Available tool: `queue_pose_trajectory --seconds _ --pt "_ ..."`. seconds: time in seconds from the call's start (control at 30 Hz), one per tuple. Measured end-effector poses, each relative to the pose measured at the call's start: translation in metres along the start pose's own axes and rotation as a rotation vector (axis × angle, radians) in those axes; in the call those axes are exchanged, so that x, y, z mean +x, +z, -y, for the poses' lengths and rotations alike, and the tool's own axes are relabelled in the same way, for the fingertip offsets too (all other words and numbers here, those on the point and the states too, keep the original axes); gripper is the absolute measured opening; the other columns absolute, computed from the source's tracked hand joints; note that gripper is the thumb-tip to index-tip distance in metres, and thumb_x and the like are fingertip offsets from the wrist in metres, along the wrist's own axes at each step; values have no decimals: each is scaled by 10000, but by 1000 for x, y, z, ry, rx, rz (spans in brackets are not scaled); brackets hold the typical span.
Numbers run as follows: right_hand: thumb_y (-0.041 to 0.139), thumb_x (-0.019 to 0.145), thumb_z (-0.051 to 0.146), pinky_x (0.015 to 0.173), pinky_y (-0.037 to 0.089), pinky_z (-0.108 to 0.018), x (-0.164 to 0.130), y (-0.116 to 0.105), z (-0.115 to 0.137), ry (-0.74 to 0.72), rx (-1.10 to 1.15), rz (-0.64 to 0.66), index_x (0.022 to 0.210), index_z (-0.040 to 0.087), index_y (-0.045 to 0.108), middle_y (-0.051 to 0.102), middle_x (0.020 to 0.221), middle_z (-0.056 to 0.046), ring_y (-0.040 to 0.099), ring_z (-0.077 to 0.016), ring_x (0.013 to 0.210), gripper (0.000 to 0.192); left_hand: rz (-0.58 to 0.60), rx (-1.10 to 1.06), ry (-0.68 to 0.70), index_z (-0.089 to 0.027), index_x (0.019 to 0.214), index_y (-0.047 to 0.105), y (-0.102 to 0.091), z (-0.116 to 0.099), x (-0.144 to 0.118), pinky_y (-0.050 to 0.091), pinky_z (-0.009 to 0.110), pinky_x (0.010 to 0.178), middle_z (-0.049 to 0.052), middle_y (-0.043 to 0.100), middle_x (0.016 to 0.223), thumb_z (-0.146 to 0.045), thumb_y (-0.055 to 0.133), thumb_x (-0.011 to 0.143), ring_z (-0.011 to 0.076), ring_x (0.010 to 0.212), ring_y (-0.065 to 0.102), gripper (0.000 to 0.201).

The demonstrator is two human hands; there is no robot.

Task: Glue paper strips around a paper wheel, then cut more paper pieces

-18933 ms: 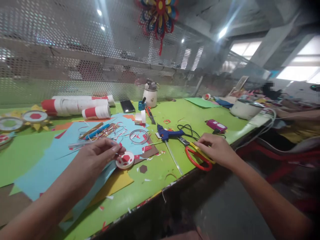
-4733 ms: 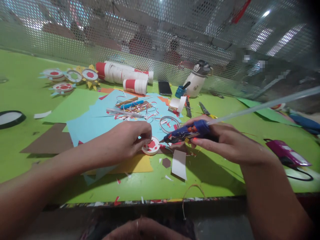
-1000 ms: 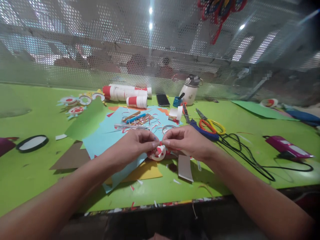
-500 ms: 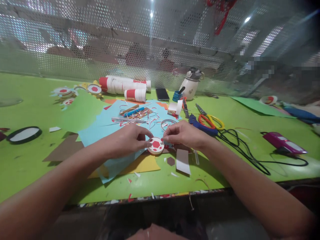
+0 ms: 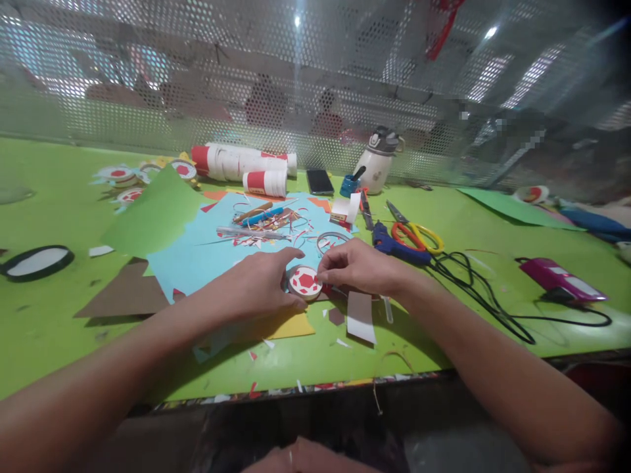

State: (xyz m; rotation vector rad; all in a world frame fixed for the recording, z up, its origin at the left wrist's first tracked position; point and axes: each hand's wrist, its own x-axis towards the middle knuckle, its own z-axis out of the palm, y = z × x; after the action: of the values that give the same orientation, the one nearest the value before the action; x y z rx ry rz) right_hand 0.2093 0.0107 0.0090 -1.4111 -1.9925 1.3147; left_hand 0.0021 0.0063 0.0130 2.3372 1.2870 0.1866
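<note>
A small round white paper disc with red shapes [image 5: 304, 281] lies on the green table [image 5: 444, 315], on the edge of a light blue sheet [image 5: 207, 253]. My left hand [image 5: 261, 286] rests against its left side, fingers curved around the rim. From the right, my right hand [image 5: 357, 266] pinches the disc's rim with the fingertips. A blue glue gun [image 5: 394, 244] lies just behind my right hand with its black cord [image 5: 473, 292] trailing to the right.
Red and yellow scissors [image 5: 417, 235], a purple box [image 5: 562, 279], red and white rolls [image 5: 246, 167], a phone [image 5: 319, 181], a white bottle [image 5: 377, 169], finished paper flowers [image 5: 128, 180], brown [image 5: 123, 299], yellow [image 5: 286, 326] and green [image 5: 155, 213] sheets, paper scraps. A perforated metal screen [image 5: 246, 79] backs the table.
The disc was held tilted between both hands a second ago; it now lies flat on the table. My left hand has spread beside it, my right still pinches its rim.
</note>
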Motion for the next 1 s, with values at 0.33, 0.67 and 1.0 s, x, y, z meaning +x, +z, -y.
queue_pose_trajectory --seconds 0.33,0.67,1.0 --pt "610 765 141 491 434 -230 -3 1 4 -5 -15 0 685 140 662 671 608 -29 580 -109 520 95 -51 102 34 -229 945 589 8 -8 -3 297 277 522 28 659 788 -434 586 747 198 680 571 286" --pt "601 767 130 475 403 -215 -7 3 14 -26 -136 -55 673 137 657 654 585 -9 550 -103 510 110 -128 244 15 -217 1016 528 12 -14 -7 278 297 505 48 694 807 -451 602 748 260 698 618 364" --pt "604 780 123 500 387 -227 -9 7 17 -53 -308 -107 700 119 703 653 579 -13 561 -121 541 127 -126 279 9 -213 1009 523 15 -14 -6 290 305 505 58 705 804 -473 600 755 285 721 647 372"
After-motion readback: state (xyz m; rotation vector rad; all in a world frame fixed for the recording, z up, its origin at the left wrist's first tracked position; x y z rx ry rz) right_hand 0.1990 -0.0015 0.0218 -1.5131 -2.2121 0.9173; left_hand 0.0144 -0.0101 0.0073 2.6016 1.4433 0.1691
